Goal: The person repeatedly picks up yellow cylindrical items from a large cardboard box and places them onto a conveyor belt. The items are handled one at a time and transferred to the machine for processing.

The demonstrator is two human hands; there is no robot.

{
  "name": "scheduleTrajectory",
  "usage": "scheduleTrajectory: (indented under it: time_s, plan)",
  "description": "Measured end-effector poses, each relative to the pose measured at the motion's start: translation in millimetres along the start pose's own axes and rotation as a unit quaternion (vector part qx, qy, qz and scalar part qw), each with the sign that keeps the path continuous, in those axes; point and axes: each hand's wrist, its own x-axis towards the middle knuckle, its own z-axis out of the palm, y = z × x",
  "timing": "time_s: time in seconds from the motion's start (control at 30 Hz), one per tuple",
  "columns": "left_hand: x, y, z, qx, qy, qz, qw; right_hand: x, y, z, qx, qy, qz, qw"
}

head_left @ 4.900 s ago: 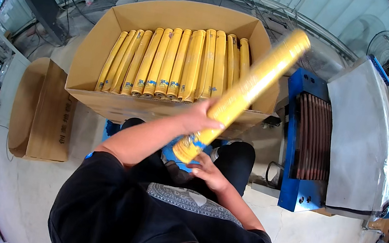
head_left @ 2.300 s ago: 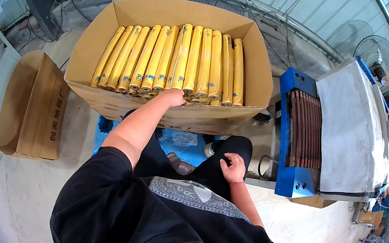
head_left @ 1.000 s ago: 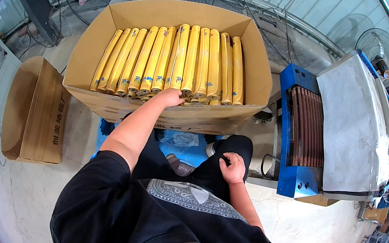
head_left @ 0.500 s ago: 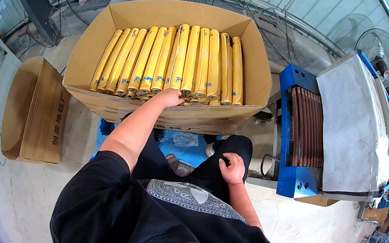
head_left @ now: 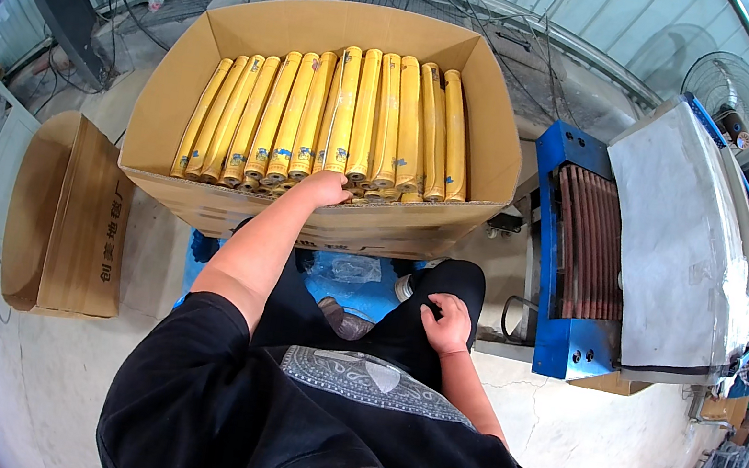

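Note:
A large open cardboard box [head_left: 242, 211] stands in front of me, filled with a row of long yellow-wrapped rolls [head_left: 365, 116] with blue printed marks. They lie side by side, and the ends of more rolls show beneath them. My left hand [head_left: 327, 188] reaches over the box's near rim, by the near ends of the middle rolls. Its fingertips are hidden inside, so any hold on a roll does not show. On my right thigh rests my right hand [head_left: 448, 325], empty, with its thumb and fingers apart.
To the left stands another open cardboard box [head_left: 90, 225]. At the right is a blue-framed machine [head_left: 568, 345] with brown rollers and a pale cover; a fan [head_left: 727, 108] stands behind it. Blue sheeting [head_left: 348, 279] lies under my legs. Cables hang along the far wall.

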Motion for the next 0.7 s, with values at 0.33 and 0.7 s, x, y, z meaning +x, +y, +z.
scheduleTrajectory:
  time_s: [0.33,0.7]
  plan:
    - [-0.3,1.6,-1.5,0.006,-0.015,-0.006,1.0,-0.5,2.2,-0.9,0.055,-0.015,0.034,0.998]
    - [22.2,-22.5,19.1,-0.005,0.037,0.028,0.999,49.3,73.0,-72.9,0.8,0.244,0.281,0.47]
